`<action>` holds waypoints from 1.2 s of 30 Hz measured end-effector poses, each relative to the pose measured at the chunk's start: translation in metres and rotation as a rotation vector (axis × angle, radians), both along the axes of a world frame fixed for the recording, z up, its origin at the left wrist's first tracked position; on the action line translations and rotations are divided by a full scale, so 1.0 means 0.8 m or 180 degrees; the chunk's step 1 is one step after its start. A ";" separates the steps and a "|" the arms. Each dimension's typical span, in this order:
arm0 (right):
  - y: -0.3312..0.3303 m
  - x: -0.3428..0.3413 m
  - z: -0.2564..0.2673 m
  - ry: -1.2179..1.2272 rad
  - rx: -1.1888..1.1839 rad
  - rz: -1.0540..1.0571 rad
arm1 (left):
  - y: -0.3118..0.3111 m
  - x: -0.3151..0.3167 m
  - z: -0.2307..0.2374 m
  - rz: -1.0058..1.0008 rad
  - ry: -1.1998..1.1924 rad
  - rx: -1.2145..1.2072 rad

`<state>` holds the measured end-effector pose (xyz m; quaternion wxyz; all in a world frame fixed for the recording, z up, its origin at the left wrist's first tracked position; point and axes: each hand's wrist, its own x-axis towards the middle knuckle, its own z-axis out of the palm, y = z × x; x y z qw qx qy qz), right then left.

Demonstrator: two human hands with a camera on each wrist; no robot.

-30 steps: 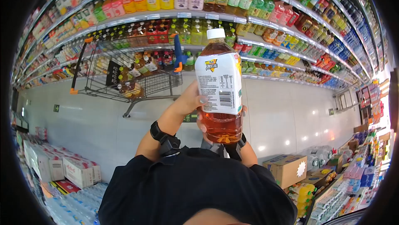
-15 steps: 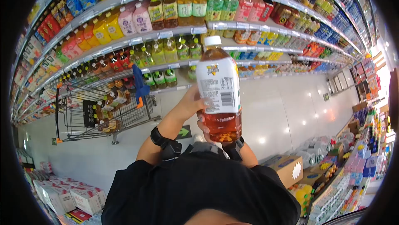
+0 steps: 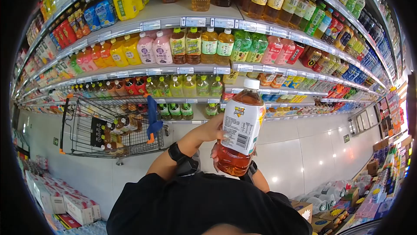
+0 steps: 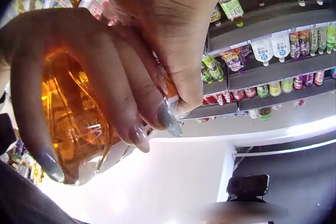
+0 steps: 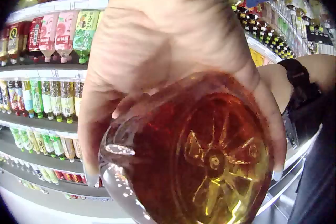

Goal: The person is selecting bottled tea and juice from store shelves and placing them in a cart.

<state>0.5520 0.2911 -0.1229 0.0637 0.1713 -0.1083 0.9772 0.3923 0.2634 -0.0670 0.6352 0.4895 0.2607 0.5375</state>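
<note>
A large bottle of amber drink (image 3: 243, 126), white-capped and white-labelled, is held slightly tilted before the chest in the head view, its printed back label facing the camera. My left hand (image 3: 213, 131) grips its left side, thumb on the label and fingertips lower down. In the left wrist view, fingers curl over the amber bottle (image 4: 79, 124) near my left hand (image 4: 160, 22). My right hand is mostly hidden behind the bottle in the head view. The right wrist view has my right hand (image 5: 168, 45) around the bottle's lower end (image 5: 210, 155), fingers on both sides.
A wire shopping cart (image 3: 117, 124) with several bottles inside stands at the left, near long drink shelves (image 3: 191, 22) that span the front. Boxed goods (image 3: 82, 209) lie at lower left; a carton (image 3: 302, 209) and packed bottles (image 3: 321, 200) are at lower right.
The bottle has moved right and lower in the head view and leans a little more, both hands still on it. The view has shifted, showing more of the upper shelf.
</note>
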 end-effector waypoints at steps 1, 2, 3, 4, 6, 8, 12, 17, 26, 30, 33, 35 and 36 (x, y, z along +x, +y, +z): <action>0.013 -0.006 0.001 -0.0086 0.0126 0.0001 | 0.010 -0.007 0.002 -0.0029 -0.0029 -0.0007; 0.021 -0.013 0.000 -0.0114 0.0123 -0.0027 | 0.023 -0.019 0.002 -0.0147 0.0096 0.0018; 0.033 -0.019 0.002 -0.0165 0.0219 -0.0145 | 0.039 -0.031 0.004 -0.0269 0.0218 0.0052; 0.042 -0.027 0.003 -0.0218 0.0321 -0.0264 | 0.055 -0.043 0.005 -0.0393 0.0340 0.0095; 0.065 -0.042 0.008 -0.0344 0.0514 -0.0513 | 0.083 -0.064 0.012 -0.0489 0.0324 0.0242; 0.084 -0.050 0.014 -0.0460 0.0726 -0.0759 | 0.112 -0.082 0.016 -0.0435 0.0246 0.0585; 0.136 -0.099 0.036 -0.0665 0.1136 -0.1212 | 0.157 -0.128 0.031 -0.0816 0.0158 0.0654; 0.179 -0.139 0.046 -0.0853 0.1733 -0.1780 | 0.212 -0.178 0.022 -0.0480 0.0591 0.1414; 0.207 -0.158 0.045 -0.1239 0.2470 -0.2753 | 0.284 -0.233 0.013 -0.0863 0.0864 0.0822; 0.278 -0.182 0.071 -0.1376 0.2831 -0.3148 | 0.302 -0.247 0.028 0.0221 0.1081 0.1613; 0.332 -0.196 0.091 -0.1379 0.3078 -0.3397 | 0.295 -0.259 0.058 0.0875 0.1279 0.1385; 0.342 -0.203 0.091 -0.1353 0.3246 -0.3547 | 0.299 -0.265 0.069 0.1062 0.1333 0.1665; 0.354 -0.210 0.099 -0.1251 0.3261 -0.3706 | 0.298 -0.265 0.077 0.1267 0.1522 0.1852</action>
